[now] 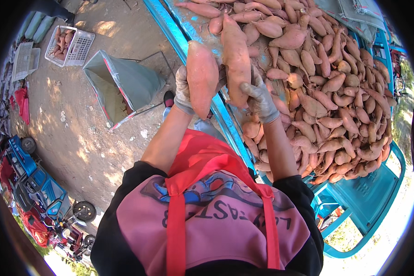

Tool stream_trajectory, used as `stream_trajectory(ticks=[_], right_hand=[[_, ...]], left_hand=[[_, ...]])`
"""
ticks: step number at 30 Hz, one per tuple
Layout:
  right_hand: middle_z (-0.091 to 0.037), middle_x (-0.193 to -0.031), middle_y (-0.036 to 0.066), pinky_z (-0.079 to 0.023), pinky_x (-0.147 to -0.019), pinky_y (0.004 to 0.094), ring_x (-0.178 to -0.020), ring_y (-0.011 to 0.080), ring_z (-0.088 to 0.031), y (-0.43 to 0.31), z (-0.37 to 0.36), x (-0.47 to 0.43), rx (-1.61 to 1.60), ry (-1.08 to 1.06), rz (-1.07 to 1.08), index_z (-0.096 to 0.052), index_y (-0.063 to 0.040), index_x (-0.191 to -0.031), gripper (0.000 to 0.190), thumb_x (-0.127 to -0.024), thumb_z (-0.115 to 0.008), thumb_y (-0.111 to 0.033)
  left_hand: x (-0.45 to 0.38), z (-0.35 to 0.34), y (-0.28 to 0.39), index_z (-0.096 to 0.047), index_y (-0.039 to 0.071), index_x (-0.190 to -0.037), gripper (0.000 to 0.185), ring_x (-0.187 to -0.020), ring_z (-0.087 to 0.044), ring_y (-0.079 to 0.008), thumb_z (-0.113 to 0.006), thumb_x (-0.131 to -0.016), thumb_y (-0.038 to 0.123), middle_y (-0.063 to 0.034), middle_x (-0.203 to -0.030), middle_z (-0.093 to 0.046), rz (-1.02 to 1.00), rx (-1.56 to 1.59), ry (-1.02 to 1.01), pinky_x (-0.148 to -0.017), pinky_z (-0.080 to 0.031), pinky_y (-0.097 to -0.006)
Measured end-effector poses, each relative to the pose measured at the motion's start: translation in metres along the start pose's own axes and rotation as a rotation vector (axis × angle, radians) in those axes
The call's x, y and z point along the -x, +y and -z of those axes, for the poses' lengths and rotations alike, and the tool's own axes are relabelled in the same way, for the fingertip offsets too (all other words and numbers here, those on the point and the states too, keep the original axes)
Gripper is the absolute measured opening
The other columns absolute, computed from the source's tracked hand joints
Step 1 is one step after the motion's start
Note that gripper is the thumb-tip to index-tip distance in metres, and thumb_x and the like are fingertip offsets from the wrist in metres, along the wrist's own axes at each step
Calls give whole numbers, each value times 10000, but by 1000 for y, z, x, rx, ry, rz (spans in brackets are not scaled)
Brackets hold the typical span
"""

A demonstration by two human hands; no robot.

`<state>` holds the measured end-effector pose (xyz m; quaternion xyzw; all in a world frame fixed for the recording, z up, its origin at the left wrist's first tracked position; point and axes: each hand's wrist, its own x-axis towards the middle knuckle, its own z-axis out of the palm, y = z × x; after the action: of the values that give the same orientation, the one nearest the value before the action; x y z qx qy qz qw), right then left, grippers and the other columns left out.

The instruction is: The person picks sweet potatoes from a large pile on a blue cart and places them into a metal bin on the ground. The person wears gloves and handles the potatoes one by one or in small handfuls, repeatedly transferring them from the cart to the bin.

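Observation:
My left hand, in a pale work glove, grips a large, plump sweet potato with a pointed lower end. Beside it, my gloved right hand holds a longer sweet potato, thumb laid across its front. Both roots are held up over the blue side rail of a truck bed, a small gap between them. The fingers behind each root are mostly hidden. To the right, a large heap of loose sweet potatoes fills much of the bed.
An open green woven sack stands on a wire frame at the left. Beyond it are a white plastic crate of sweet potatoes and full green sacks. A blue motor tricycle is parked at lower left. Folded sacks lie atop the heap's far edge.

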<state>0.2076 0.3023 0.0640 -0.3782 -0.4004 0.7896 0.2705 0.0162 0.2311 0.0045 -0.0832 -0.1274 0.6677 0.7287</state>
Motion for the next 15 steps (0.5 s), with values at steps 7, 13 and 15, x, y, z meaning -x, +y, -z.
stream_trajectory(ticks=[7, 13, 15], right_hand=[[-614, -1193, 262, -628, -761, 493, -925, 355, -704, 38, -5, -16, -620, -153, -186, -405, 88, -1383, 1006, -772, -664, -669], [-632, -1025, 163, -507, -517, 328, -702, 232, -608, 56, -7, -29, -573, -19, -408, -426, 37, -1358, 975, -768, -615, -716], [-611, -980, 141, -477, -501, 307, -691, 210, -576, 76, -3, -40, -688, -164, -450, -412, 9, -1372, 937, -794, -603, -703]], left_hand=[[109, -21, 138, -315, 27, -1509, 971, -1286, -530, -396, -670, -827, 621, -258, -1498, -403, -151, -412, 313, -1068, -462, -565], [209, -18, 250, -473, 13, -1367, 590, -1010, -638, -366, -717, -881, 243, -186, -1109, -634, -441, -718, 1021, -909, -549, -504], [241, 16, 297, -534, -2, -1316, 526, -986, -653, -315, -722, -882, 228, -170, -1054, -661, -385, -808, 1228, -892, -556, -427]])
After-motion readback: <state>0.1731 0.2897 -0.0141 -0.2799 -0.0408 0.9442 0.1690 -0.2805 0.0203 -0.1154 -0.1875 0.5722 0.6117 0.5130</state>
